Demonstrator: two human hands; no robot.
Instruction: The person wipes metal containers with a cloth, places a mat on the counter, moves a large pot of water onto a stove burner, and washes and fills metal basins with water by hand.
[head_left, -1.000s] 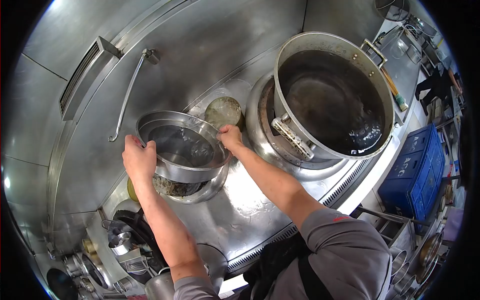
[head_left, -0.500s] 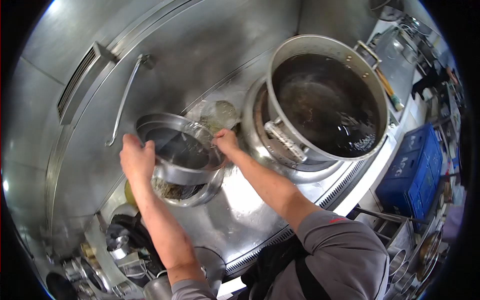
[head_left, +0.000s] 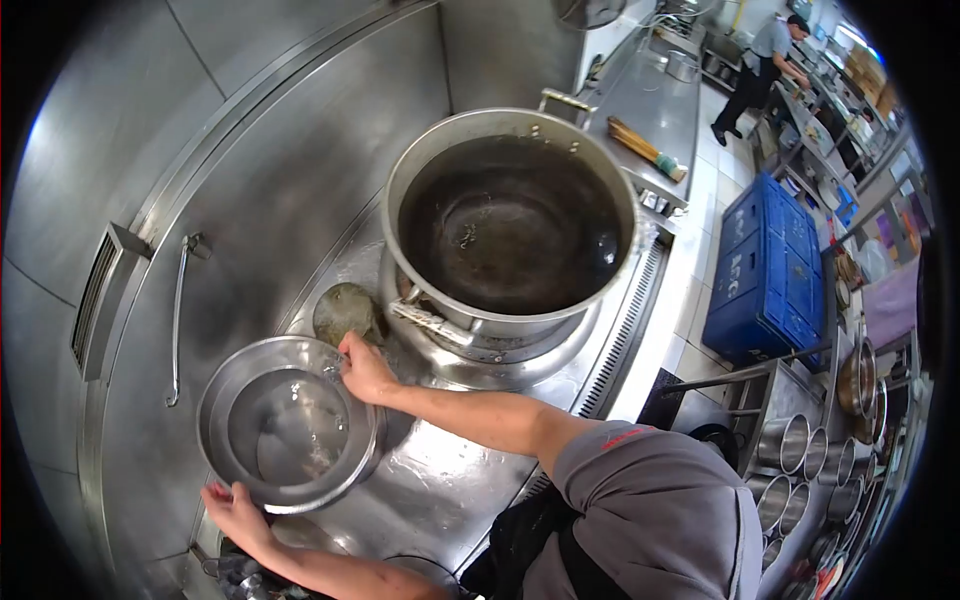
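Observation:
A wide-rimmed round metal basin (head_left: pixel 225 470) lies nearly level at the lower left of the head view. Its inside is shiny, and I cannot tell whether it is solid or mesh. My left hand (head_left: pixel 240 522) grips its rim at the near left. My right hand (head_left: pixel 365 370) holds the opposite side of the rim, fingers curled over the edge. Under the basin, the wall of another metal vessel (head_left: pixel 372 440) shows a little; its contents are hidden. Just beyond my right hand is a greenish, murky round container (head_left: pixel 345 312).
A large pot (head_left: pixel 395 200) of dark liquid stands on a round burner (head_left: pixel 545 365) beyond my right arm. Wooden sticks (head_left: pixel 645 150) lie on the far counter. A blue crate (head_left: pixel 765 270) stands on the floor at right. One person (head_left: pixel 770 65) works in the distance.
The basin has come down from a raised, tilted position over the vessel to nearly level, both hands still at its rim. The view has swung, so the big pot appears further left.

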